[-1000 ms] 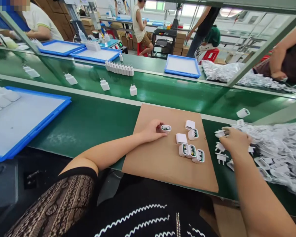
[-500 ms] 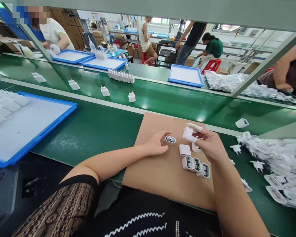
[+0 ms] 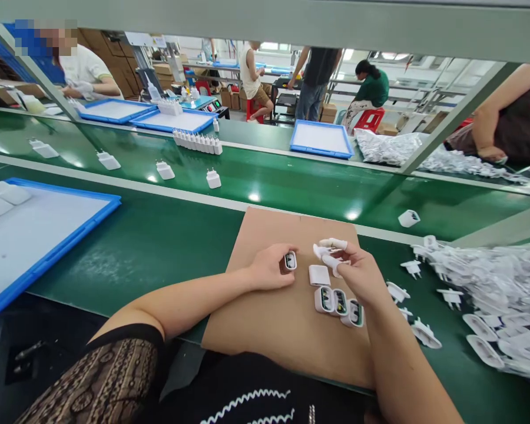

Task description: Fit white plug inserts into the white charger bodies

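Note:
My left hand is closed around a white charger housing, its open end with green-edged parts inside facing me. Across from it, my right hand pinches a small white plug cap between thumb and forefinger, both wearing white finger covers. Part of that cap is hidden by the fingers. Below the right hand lies a white housing on its side. Several open housings stand together in front of it on the brown cardboard sheet.
A heap of white plug caps in clear plastic lies at the right, with loose caps beside it. At the left is a blue-rimmed tray. Several chargers sit on the green conveyor belt. Co-workers are beyond it.
The camera view has shifted, so the scene sits further left. My right hand has tilted the plug cap and brought it lower; my left hand has turned the housing slightly.

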{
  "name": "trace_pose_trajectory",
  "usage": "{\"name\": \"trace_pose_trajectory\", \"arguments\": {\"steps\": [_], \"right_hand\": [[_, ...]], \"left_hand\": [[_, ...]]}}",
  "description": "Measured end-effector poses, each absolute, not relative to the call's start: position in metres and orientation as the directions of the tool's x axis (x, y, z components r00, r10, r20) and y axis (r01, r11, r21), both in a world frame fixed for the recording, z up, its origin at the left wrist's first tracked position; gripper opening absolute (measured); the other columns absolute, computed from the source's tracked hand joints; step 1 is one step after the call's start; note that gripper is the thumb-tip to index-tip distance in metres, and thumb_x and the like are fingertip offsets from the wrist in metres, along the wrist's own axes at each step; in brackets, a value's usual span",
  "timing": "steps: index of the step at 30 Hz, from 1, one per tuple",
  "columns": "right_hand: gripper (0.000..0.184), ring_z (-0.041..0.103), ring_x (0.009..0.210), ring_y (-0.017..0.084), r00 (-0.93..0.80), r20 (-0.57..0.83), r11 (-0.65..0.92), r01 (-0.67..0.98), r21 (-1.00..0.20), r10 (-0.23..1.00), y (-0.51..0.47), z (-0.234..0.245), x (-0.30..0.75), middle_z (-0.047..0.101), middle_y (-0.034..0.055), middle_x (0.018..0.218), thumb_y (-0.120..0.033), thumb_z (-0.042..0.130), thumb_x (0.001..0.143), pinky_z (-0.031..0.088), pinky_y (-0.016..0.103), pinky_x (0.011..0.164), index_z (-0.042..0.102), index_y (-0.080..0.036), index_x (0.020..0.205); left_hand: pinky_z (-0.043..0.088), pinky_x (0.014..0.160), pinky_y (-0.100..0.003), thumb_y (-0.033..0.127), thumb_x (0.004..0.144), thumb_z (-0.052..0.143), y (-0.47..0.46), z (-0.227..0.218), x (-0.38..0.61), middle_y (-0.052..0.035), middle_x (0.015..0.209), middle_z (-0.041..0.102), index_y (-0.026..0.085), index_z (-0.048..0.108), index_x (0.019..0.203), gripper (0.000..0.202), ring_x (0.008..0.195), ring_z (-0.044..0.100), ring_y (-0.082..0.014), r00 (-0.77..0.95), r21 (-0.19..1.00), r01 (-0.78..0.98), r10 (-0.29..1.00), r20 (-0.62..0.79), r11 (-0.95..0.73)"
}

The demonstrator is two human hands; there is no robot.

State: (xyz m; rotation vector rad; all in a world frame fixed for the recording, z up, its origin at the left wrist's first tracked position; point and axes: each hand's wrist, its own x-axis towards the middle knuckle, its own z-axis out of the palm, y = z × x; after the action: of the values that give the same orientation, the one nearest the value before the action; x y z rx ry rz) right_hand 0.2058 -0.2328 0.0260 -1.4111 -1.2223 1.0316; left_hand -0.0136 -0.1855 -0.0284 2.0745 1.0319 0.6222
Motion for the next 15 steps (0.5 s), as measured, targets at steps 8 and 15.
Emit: {"name": "trace_pose_trajectory", "arguments": {"steps": [8,15], "right_hand": [[0.046,0.066,0.076,0.017,0.127,-0.082,-0.097,0.118,-0.988,0.988,-0.230,0.021,0.199,0.074,0.0075,0.093,-0.049,0.090,0.063,0.054,0.029,0.063,0.076,-0.020,0.096],[0.033,0.069,0.085,0.022,0.115,0.089,0.020,0.496,-0.868,0.989,-0.238,0.014,0.187,0.073,0.0071,0.100,-0.040,0.075,0.080,0.056,0.036,0.072,0.076,-0.024,0.108]], "left_hand": [[0.051,0.103,-0.042,0.025,0.086,0.070,-0.182,-0.039,-0.015,-0.0075,0.111,0.070,0.022,0.057,0.140,0.056,0.110,0.063,-0.0256,0.623,0.810,0.361,0.766,0.159,-0.461],[0.054,0.077,-0.029,0.032,0.082,0.080,-0.178,-0.045,-0.018,-0.0066,0.103,0.071,0.016,0.070,0.110,0.034,0.080,0.065,-0.0138,0.568,0.947,0.150,0.809,0.152,-0.283]]}}
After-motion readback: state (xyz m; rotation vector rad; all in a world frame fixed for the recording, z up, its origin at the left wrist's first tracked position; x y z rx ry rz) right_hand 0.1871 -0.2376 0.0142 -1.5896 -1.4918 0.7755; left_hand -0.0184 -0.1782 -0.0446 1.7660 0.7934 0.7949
